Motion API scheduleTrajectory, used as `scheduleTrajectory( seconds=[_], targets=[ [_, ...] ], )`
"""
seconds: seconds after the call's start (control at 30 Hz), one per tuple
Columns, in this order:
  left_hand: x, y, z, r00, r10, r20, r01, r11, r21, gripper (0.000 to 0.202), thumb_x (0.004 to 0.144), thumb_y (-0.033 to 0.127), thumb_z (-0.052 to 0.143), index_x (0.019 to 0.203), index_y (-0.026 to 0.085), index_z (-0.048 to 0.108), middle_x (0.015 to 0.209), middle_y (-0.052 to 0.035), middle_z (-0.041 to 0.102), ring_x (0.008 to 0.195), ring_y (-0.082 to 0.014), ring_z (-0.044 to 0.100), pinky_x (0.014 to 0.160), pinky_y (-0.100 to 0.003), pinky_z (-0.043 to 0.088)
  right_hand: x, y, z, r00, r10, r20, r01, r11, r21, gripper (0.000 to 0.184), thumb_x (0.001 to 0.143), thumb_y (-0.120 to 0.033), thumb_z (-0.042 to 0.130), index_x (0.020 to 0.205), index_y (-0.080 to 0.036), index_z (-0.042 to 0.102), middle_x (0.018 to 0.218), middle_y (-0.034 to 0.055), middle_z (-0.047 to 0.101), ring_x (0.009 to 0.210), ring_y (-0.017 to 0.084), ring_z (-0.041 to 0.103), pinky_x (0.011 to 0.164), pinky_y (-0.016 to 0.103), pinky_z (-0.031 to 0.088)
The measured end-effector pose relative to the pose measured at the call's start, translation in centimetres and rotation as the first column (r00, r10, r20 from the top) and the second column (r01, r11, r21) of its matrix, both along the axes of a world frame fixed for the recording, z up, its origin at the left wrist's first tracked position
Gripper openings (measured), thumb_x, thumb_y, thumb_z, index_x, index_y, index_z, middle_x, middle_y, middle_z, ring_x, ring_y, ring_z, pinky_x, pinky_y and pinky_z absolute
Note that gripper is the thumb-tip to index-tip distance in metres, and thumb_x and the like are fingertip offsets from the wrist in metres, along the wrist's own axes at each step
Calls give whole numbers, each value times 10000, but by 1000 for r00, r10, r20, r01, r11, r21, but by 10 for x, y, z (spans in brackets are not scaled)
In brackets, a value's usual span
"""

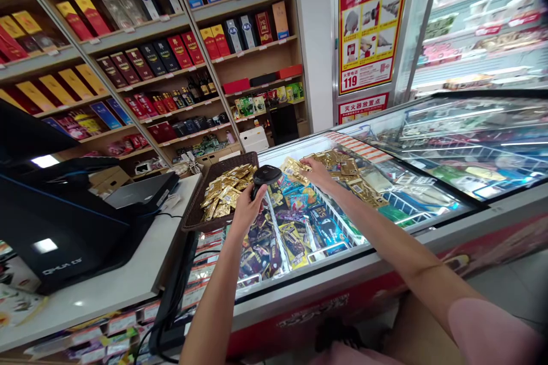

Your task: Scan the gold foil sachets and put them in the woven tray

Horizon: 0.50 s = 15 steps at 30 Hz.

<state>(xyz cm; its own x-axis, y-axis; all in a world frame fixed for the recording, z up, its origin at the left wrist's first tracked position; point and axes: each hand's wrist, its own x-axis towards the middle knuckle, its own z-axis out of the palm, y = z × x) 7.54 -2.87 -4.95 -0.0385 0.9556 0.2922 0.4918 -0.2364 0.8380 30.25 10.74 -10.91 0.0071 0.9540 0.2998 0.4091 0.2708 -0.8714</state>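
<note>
My left hand (245, 209) grips a black handheld barcode scanner (265, 178), its head raised over the edge of a freezer. My right hand (319, 174) reaches across the freezer's open top and pinches a gold foil packet (294, 170) at the fingertips. Similar packets lie in a dark woven basket (192, 219) just left of the scanner. More gold packets (342, 166) sit beyond my right hand, above colourful snack bags (295, 228) in the freezer's wire dividers (323, 217).
A white counter (128, 245) holds a black cash register (64, 228) and a laptop-like device (141, 193) at left. Shelves of boxed liquor (149, 63) fill the back wall. A sliding glass freezer lid (445, 148) covers the right side, with a refrigerated display (483, 23) behind it.
</note>
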Motion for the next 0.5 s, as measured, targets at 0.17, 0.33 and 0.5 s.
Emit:
scheduleTrajectory(
  seconds=[0.17,0.33,0.5],
  targets=[
    [0,1,-2,1000,7,-14,-7,1000,-19,462,844,659,525,857,198,565,562,33,542,461,-119,518,466,-231,360,0,-3,3,1000,3,4,-3,1000,-1,375,791,-250,653,1163,-208,634,1221,67,666,1089,234,623,924,359,463],
    [1,2,-2,999,-11,-53,10,1000,-9,445,861,650,507,789,211,508,539,42,523,460,-114,497,471,-226,345,1,-4,5,1000,2,20,-2,1000,5,372,792,-260,651,1160,-207,635,1221,69,665,1097,229,617,944,355,448],
    [3,1,-1,992,12,-126,-14,1000,-12,457,865,655,492,756,212,499,505,39,521,459,-120,487,481,-230,331,-2,-6,4,1000,1,19,-1,1000,-12,362,773,-245,645,1133,-208,641,1191,58,673,1058,218,623,917,338,456]
  ],
)
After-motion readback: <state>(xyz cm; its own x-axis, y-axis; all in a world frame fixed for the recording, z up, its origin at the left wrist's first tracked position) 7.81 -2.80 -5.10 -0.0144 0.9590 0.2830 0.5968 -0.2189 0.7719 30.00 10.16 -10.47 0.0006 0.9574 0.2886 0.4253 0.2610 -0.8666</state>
